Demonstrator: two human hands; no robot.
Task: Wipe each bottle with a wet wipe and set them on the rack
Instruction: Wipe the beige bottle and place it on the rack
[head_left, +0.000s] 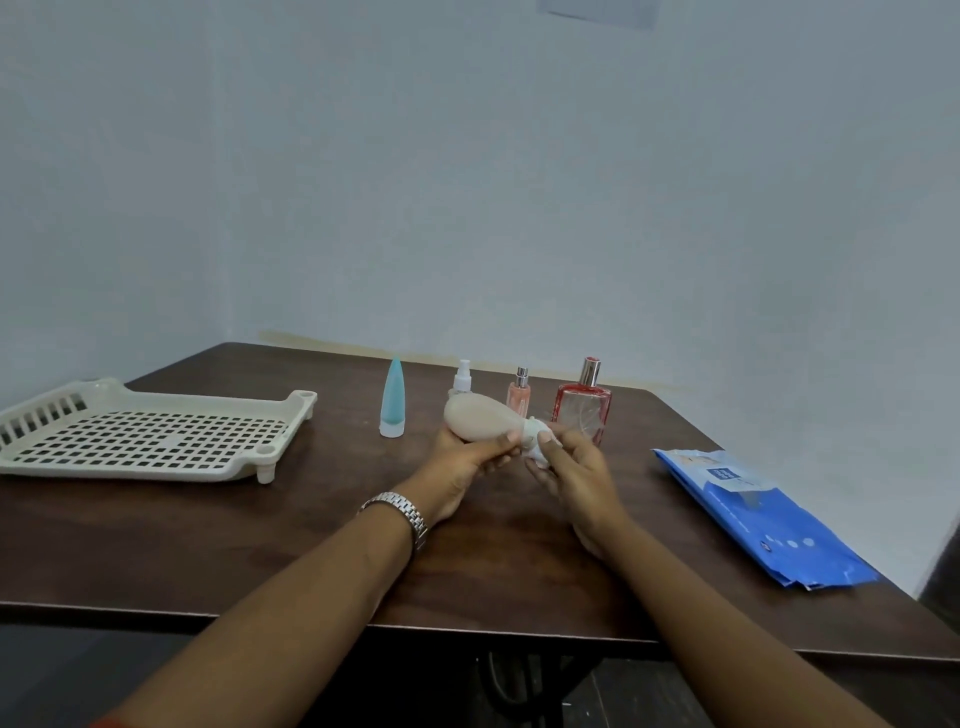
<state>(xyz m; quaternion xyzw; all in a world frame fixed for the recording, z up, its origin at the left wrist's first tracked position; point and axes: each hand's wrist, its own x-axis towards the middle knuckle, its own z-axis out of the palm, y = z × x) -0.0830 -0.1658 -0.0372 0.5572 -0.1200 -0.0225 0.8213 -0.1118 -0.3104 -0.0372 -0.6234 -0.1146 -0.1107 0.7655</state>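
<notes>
My left hand (467, 460) grips a beige pear-shaped bottle (475, 418) held on its side above the table. My right hand (571, 470) pinches a white wet wipe (537, 441) wrapped round the bottle's narrow cap end. Behind them stand a teal cone-shaped bottle (393, 397), a small clear spray bottle (462, 376), a small pink perfume bottle (519, 392) and a larger red perfume bottle (584, 402). The cream slotted rack (145, 434) lies at the left with nothing on it.
A blue pack of wet wipes (758, 514) lies at the right on the dark wooden table (260, 545). A steel watch (402, 512) sits on my left wrist. Pale walls close off the back and left.
</notes>
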